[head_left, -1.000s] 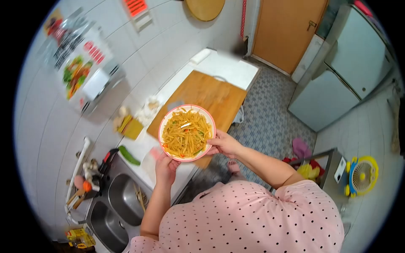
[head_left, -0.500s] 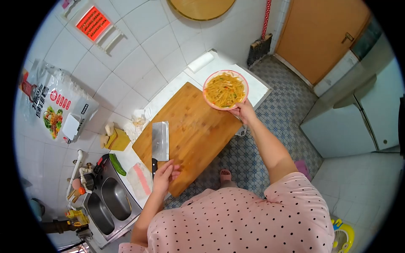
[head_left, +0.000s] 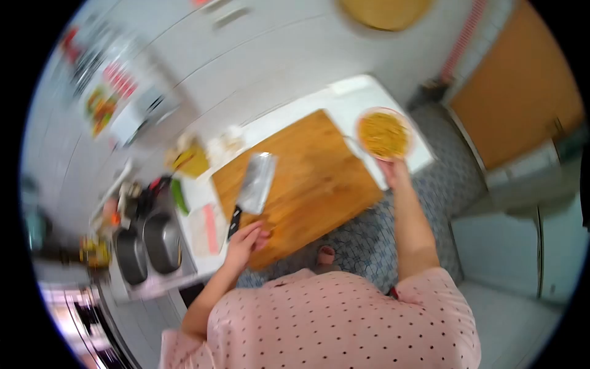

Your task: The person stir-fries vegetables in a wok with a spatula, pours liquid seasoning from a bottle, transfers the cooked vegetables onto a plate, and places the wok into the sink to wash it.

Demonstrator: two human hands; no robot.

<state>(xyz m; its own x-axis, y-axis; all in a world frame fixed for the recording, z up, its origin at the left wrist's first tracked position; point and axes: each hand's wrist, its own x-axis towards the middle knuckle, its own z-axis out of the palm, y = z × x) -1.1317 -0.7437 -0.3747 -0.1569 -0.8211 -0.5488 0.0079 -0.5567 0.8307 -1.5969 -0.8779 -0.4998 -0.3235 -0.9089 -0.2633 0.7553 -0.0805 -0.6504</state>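
Note:
My right hand [head_left: 391,170] grips the near rim of a bowl [head_left: 407,142] with a pink edge. Shredded yellow food [head_left: 382,135], like potato strips, fills the bowl. It is over the white counter, just past the right end of a wooden cutting board [head_left: 313,178]. A cleaver [head_left: 258,183] lies flat on the board's left part, its black handle [head_left: 235,222] pointing toward me. My left hand [head_left: 247,237] hovers at the board's near left edge, right beside that handle, fingers loosely bent and apart, holding nothing. The view is blurred by motion.
Left of the board are a folded cloth [head_left: 206,230], a green cucumber [head_left: 179,197] and a double sink [head_left: 163,243]. A yellow box [head_left: 192,161] stands against the wall. On the right are a fridge [head_left: 501,243] and a brown door [head_left: 513,86]; a white roll [head_left: 350,85] lies at the back.
My right hand has carried the bowl to the right, off the board's corner and over the counter. The head view has turned. My left hand stays near the cleaver handle.

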